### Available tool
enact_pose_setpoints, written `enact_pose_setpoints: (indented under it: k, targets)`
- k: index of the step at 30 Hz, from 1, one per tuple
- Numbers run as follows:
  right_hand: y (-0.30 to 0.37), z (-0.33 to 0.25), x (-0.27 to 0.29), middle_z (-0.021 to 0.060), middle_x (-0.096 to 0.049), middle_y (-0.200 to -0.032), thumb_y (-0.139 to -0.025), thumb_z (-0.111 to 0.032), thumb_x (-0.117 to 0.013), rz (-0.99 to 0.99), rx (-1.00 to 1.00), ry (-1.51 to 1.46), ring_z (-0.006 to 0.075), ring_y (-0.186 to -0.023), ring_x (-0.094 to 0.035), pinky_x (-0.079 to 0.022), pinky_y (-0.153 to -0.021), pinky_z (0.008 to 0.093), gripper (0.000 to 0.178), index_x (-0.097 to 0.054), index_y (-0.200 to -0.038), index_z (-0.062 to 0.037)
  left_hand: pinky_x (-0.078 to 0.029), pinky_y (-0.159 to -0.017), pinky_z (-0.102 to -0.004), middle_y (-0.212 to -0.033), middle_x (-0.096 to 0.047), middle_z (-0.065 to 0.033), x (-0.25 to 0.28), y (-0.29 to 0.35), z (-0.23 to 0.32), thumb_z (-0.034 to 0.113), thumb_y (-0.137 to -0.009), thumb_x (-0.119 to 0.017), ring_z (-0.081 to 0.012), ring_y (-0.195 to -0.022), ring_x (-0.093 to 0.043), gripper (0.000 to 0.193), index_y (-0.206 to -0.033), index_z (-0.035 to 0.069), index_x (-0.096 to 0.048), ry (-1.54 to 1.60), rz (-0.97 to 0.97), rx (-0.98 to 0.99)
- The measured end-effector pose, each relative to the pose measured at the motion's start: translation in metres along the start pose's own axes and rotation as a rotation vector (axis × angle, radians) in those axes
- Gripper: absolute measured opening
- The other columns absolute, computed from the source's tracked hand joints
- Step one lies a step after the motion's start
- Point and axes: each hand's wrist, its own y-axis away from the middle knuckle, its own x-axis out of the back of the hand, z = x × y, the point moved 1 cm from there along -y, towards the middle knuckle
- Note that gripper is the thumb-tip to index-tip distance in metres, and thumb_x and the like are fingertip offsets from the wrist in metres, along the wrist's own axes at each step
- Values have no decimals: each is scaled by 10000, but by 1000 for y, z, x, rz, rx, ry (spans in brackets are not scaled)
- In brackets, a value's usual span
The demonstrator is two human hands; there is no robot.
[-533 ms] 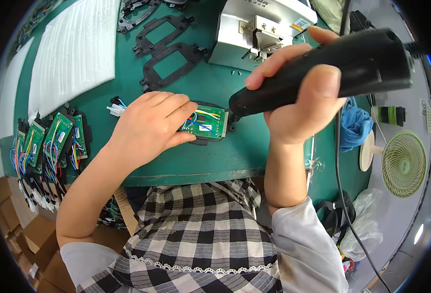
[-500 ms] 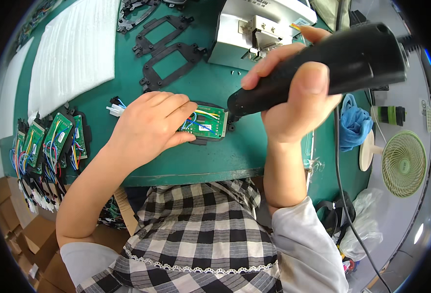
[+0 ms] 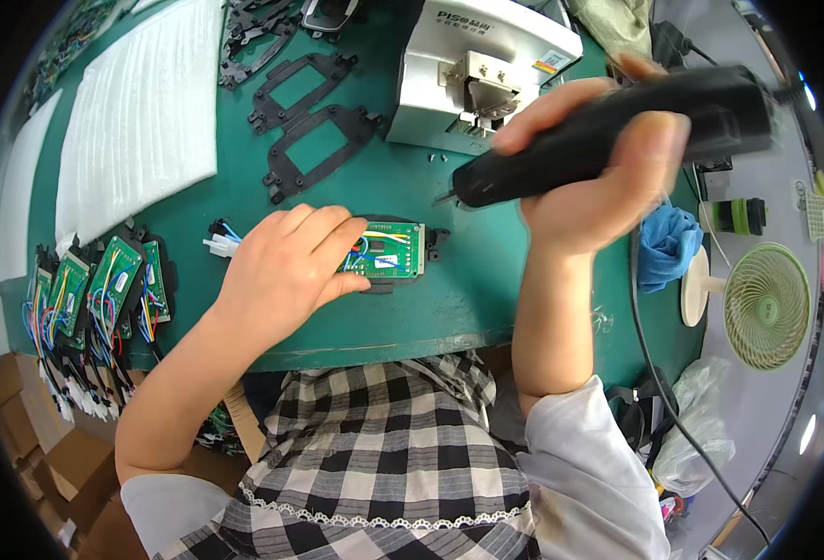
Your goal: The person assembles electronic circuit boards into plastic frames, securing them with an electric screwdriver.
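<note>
A green circuit board point(image 3: 400, 241) with coloured wires sits on a black plastic frame point(image 3: 438, 245) near the table's front edge. My left hand point(image 3: 281, 266) presses on the board's left part, fingers closed over it, hiding that end. White connectors point(image 3: 220, 245) poke out on the hand's left. In my right hand point(image 3: 570, 215) is a black electric screwdriver point(image 3: 594, 140), held nearly level. Its thin bit points left, apart from the board, above and right of it. Two small screws point(image 3: 438, 158) lie on the table by a silver box-shaped screw feeder point(image 3: 510, 37).
Loose black frames point(image 3: 314, 154) lie behind the board. White foam sheets point(image 3: 141, 121) cover the left, with several wired boards point(image 3: 113, 275) nearer me. On the right are a blue cloth point(image 3: 669, 245), a small green fan point(image 3: 767, 306) and a hanging black cable point(image 3: 650, 355).
The screwdriver's tip has come away from the board's right edge, moving up and to the right. My left hand stays on the board. The whole view has shifted slightly.
</note>
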Motion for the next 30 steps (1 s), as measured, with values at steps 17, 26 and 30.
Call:
enact_pose_setpoints:
  k: [17,26,30]
  targets:
    - [-40,-37,-30,78,-485,-541,-868,-517,-561,286,-2,142,153,-392,-490,-413,-389,259,605,-490,-1080,45,-468,-802,-369,-1082,-613,-86,-7,1,3,294,-657,-767,-256,-945,-588,545,-1097,28,-586,5,97,60]
    - [30,-13,-3,141,-534,-645,-863,-616,-466,-159,-166,-37,228,-441,-535,-486,-421,343,743,-348,-1230,18,-469,-781,-364,-1056,-615,-83,-11,2,0,311,-663,-757,-255,-915,-590,531,-1078,24,-594,-11,144,70]
    - [35,-13,-3,137,-539,-652,-835,-609,-543,-170,-204,-52,226,-460,-553,-493,-433,328,769,-336,-1228,19,-470,-780,-362,-1054,-615,-81,-12,2,1,309,-657,-763,-254,-906,-589,538,-1084,26,-595,-9,153,69]
